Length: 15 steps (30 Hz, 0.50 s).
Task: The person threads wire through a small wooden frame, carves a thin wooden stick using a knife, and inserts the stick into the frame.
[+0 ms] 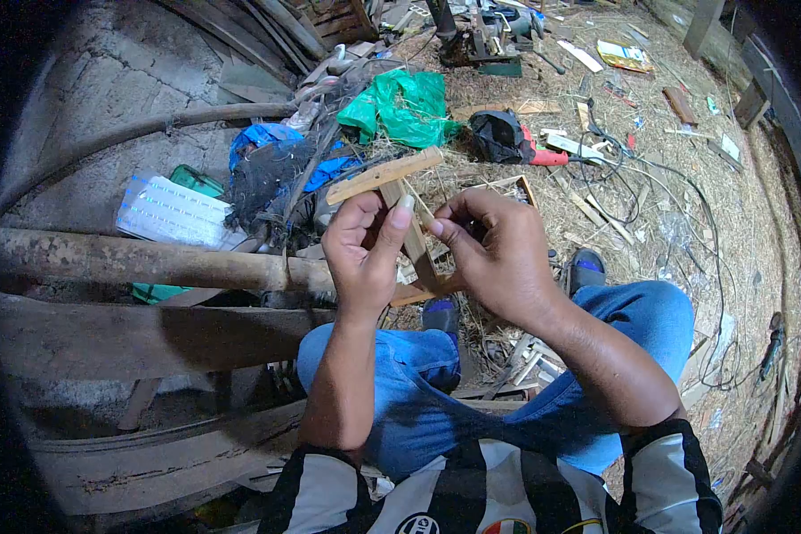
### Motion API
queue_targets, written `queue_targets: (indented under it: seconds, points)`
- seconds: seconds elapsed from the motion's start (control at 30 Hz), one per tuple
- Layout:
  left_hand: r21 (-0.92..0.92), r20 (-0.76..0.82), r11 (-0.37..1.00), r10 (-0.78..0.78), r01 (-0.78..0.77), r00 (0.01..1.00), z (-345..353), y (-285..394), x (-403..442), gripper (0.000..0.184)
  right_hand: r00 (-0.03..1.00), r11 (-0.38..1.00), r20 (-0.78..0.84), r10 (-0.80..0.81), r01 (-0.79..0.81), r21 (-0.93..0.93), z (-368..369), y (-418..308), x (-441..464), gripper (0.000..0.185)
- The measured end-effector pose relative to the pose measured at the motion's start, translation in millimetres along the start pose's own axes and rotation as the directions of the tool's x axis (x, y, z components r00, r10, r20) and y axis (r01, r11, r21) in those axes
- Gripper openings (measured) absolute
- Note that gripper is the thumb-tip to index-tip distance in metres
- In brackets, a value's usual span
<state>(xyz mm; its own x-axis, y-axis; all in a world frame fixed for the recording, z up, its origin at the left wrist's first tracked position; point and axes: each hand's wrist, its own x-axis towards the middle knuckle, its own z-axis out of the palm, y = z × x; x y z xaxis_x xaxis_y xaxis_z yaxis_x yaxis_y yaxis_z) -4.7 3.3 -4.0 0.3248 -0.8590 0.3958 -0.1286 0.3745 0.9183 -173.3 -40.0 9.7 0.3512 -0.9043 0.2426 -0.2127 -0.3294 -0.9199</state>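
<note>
In the head view my left hand (pixel 368 245) is closed around a small wooden frame (pixel 416 240), with the thumb pressed on its upright. A short crossbar (pixel 385 175) tops the upright, and a second wooden bar meets it at the bottom. My right hand (pixel 498 245) pinches a thin, pale wood strip (pixel 418 203) between thumb and fingers. The strip slants down from near the crossbar, in front of or against the upright; I cannot tell if it is fastened there. Both hands are in front of my lap, above my knees.
A bamboo pole (pixel 151 258) and a wooden plank (pixel 151 338) lie to the left. Ahead are a green plastic bag (pixel 400 107), a red-and-black power tool (pixel 516 142) and cables (pixel 685 178). Wood scraps (pixel 596 214) litter the straw-covered ground.
</note>
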Motion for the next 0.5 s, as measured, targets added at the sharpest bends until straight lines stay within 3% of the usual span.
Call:
queue_targets:
  seconds: [0.2,0.27,0.5]
  points:
    - [-0.003,-0.007,1.000,0.010,-0.010,1.000,1.0,0.7,-1.2,0.018,0.994,0.997,-0.081,-0.071,0.067,-0.049,3.8,0.9,-3.9,0.011]
    - [0.002,0.059,0.998,-0.063,0.063,0.996,-2.6,-2.1,-3.1,0.018,0.990,0.995,-0.099,-0.099,0.096,-0.035,4.5,1.4,-4.2,0.012]
    - [-0.026,0.002,1.000,0.004,-0.004,1.000,5.8,4.7,-3.0,0.020,0.993,0.990,-0.061,-0.098,0.091,-0.110,-2.6,-10.3,0.5,0.013]
